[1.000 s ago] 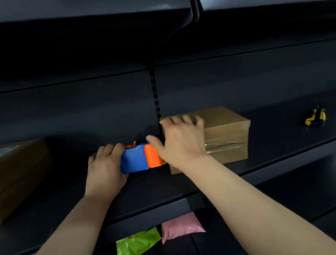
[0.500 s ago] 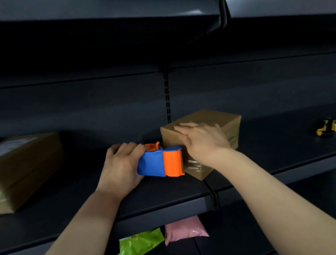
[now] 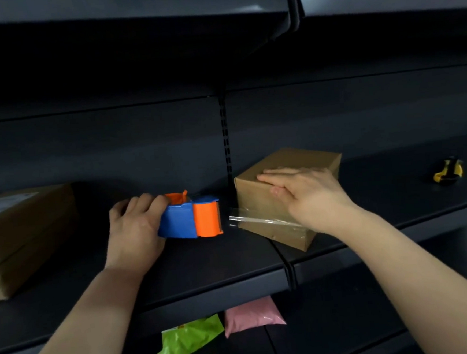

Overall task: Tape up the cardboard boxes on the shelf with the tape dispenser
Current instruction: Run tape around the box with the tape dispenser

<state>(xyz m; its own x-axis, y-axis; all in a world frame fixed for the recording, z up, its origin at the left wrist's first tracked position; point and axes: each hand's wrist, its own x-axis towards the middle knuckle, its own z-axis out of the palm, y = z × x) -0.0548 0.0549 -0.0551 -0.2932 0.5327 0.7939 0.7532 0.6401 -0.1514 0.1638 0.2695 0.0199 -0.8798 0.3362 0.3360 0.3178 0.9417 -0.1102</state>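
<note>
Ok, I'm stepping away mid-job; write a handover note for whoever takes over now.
Left hand grips the blue-and-orange tape dispenser, just left of the small cardboard box on the shelf.
Right hand presses flat on that box.
Done: a clear tape strip runs along its front face, free end sticking out, apart from the dispenser.
Left: smooth that end down, then check the larger cardboard box at far left.

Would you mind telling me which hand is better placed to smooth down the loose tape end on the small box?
Probably the right hand: it lies flat on the small box, close to the loose tape end, while the left hand grips the tape dispenser.
</note>
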